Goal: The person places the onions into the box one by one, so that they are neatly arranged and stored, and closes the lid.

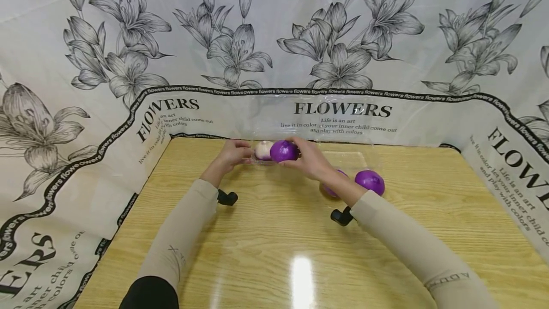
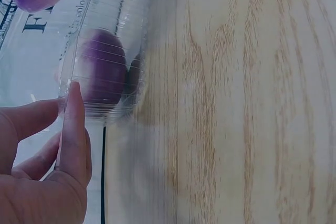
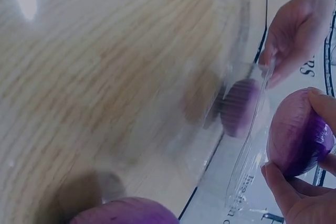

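Observation:
At the back of the table sits a clear plastic container with its lid raised behind it. My left hand pinches the container's near-left rim between thumb and fingers. Inside its left end lies a purple-and-white onion, seen through the ribbed wall in the left wrist view. My right hand grips a second purple onion by its sides, held over the container just right of the first one. In the right wrist view, thumb and fingertips wrap that onion, its pale side facing the container.
Two more purple onions rest on the wooden table: one right of my right forearm, another partly hidden behind it. A flower-printed cloth hangs at the back and sides. Black wrist mounts stick out beneath both forearms.

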Tool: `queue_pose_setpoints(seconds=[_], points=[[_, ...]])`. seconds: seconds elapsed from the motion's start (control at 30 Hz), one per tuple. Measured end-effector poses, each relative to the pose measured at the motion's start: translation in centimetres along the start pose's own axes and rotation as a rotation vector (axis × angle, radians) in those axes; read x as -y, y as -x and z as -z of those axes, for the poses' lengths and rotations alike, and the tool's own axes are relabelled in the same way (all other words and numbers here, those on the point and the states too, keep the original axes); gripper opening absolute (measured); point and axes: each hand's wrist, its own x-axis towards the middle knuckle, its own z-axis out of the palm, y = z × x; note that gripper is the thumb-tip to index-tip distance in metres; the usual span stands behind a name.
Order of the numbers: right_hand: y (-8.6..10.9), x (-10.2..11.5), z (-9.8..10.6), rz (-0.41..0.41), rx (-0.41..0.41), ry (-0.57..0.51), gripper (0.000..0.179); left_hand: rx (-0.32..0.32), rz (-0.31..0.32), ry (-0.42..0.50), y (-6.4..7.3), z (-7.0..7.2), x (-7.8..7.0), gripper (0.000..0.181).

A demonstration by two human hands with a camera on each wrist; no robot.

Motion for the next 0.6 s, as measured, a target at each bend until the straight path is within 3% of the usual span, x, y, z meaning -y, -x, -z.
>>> queue_pose_setpoints(seconds=[0.6], points=[[-2.3, -2.4, 0.0, -0.061, -0.014, 0.025, 0.066, -0.013, -0.025, 0.015, -0.2, 0.1, 0.3, 0.037]])
